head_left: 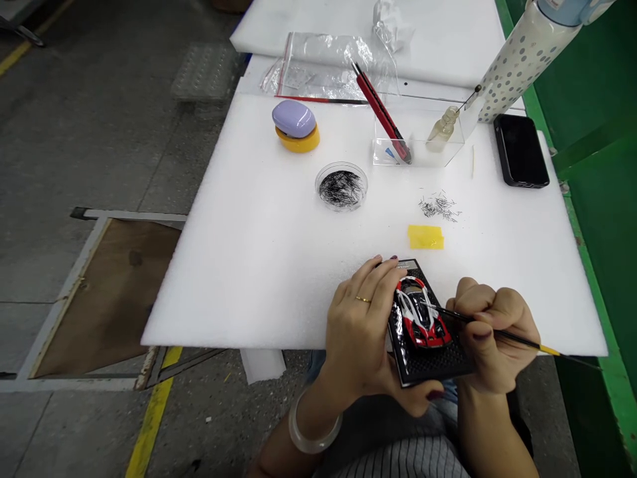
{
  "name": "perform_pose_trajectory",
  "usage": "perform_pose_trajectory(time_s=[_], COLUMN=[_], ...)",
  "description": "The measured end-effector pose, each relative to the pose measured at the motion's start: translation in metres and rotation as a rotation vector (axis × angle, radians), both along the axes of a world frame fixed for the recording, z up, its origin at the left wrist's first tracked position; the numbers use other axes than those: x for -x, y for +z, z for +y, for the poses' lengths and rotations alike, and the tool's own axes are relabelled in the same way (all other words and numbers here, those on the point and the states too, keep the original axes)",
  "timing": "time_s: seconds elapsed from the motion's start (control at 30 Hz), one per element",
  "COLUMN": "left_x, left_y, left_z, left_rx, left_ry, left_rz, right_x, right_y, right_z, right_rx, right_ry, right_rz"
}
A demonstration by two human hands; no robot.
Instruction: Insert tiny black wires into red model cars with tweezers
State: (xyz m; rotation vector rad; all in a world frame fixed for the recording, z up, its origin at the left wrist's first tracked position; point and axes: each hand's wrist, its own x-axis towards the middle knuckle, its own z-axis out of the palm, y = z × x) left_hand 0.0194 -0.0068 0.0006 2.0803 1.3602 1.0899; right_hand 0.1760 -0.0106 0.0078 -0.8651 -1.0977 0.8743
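Observation:
My left hand (365, 325) grips the left edge of a black display base (432, 368), its thumb near the lower corner. On that base sits a red, white and black model car (423, 312). Between thumb and fingers, my right hand (497, 332) pinches a thin black paintbrush (515, 338) with a yellow section near its rear. Its front end reaches over the middle of the car; whether it touches cannot be made out. Beyond the hands lie a piece of yellow tape (425, 237) and a scatter of tiny black slivers (440, 206).
A round clear dish (341, 186) holds many black slivers. Behind it are a purple and yellow egg-shaped case (294, 125), a clear box (418, 149) with a red utility knife (381, 113) and small glass bottle (442, 129), a phone (521, 151) and a dotted tumbler (527, 60).

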Motion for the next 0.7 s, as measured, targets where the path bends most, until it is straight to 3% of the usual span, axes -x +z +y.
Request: perform_pose_trajectory(time_s=[0.7], left_x=[0.0015], left_y=[-0.0033], left_z=[-0.0013], left_rx=[-0.003], left_ry=[-0.010], left_rz=[-0.015], right_x=[-0.0001], right_y=[-0.0009], right_z=[0.0015], right_rx=[-0.011], right_ry=[-0.018], right_rz=[-0.025])
